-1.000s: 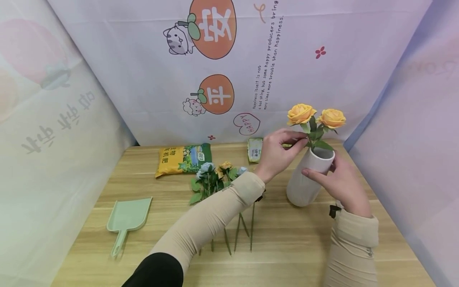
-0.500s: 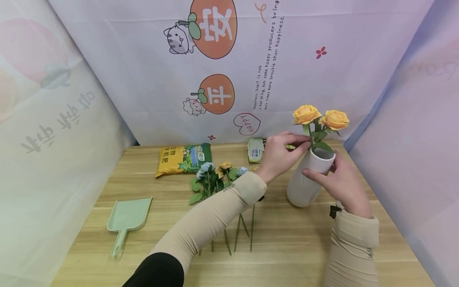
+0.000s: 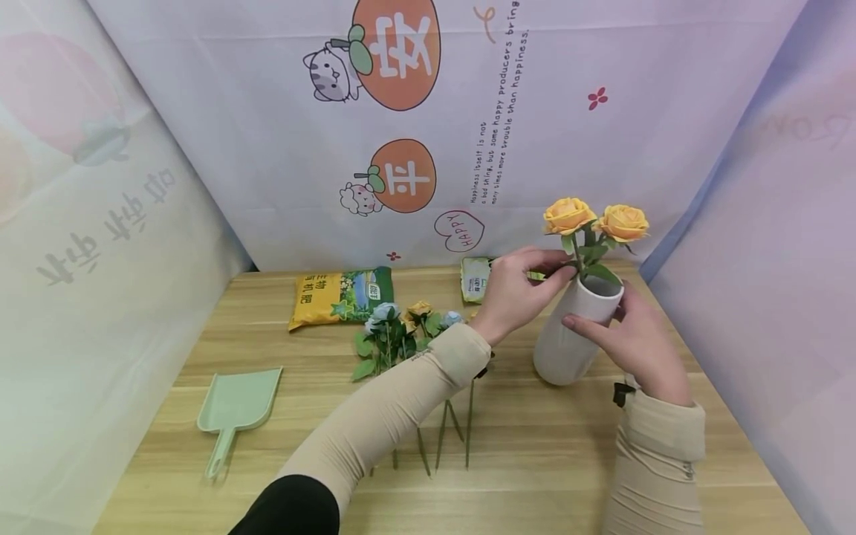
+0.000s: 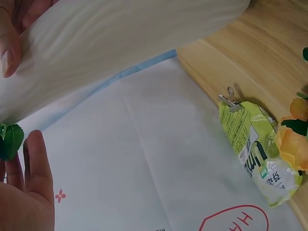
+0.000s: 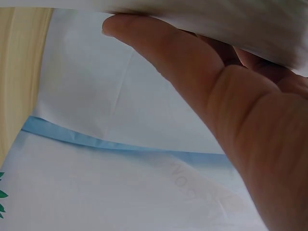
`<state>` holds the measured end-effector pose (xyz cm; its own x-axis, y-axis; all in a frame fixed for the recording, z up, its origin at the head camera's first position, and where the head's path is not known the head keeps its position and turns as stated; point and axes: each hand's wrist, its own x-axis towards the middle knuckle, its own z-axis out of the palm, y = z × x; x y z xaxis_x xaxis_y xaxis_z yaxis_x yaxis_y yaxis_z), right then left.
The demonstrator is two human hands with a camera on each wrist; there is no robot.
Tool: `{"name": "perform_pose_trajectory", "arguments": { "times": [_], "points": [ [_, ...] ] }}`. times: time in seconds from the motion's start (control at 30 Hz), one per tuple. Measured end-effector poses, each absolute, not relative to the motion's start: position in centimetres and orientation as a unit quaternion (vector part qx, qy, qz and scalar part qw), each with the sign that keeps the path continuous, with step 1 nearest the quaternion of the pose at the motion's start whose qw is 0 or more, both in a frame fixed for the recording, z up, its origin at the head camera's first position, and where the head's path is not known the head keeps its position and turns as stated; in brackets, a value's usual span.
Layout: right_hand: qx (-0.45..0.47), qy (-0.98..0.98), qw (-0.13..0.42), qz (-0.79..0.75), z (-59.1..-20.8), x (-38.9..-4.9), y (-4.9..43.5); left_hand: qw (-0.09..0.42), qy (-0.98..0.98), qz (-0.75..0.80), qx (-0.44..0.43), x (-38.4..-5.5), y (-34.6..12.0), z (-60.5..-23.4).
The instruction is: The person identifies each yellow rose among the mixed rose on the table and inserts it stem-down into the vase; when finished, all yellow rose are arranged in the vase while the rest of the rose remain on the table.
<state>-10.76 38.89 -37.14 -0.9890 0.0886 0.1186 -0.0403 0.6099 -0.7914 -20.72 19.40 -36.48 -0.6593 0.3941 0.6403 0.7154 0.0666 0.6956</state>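
The left hand (image 3: 524, 290) pinches a rose (image 3: 568, 215) by its stem at the rim of the vase (image 3: 568, 345), the bloom just above those fingertips. A second rose (image 3: 623, 223) stands right of them. The right hand (image 3: 645, 345) has its fingers clamped round the vase, below the left fingertips. Behind the left fingers lies a packet (image 3: 475, 281); well left of them lie a bag (image 3: 341, 297) and a dustpan (image 3: 237, 405).
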Motion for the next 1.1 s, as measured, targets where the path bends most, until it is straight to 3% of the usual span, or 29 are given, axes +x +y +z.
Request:
{"name": "perform_pose_trajectory", "arguments": {
  "times": [1.1],
  "points": [
    [-0.018, -0.896, 0.063, 0.439, -37.0, -10.6, 38.8, 0.093, -0.741, -0.604, -0.278, -21.8, 8.2, -39.9]
  ]
}}
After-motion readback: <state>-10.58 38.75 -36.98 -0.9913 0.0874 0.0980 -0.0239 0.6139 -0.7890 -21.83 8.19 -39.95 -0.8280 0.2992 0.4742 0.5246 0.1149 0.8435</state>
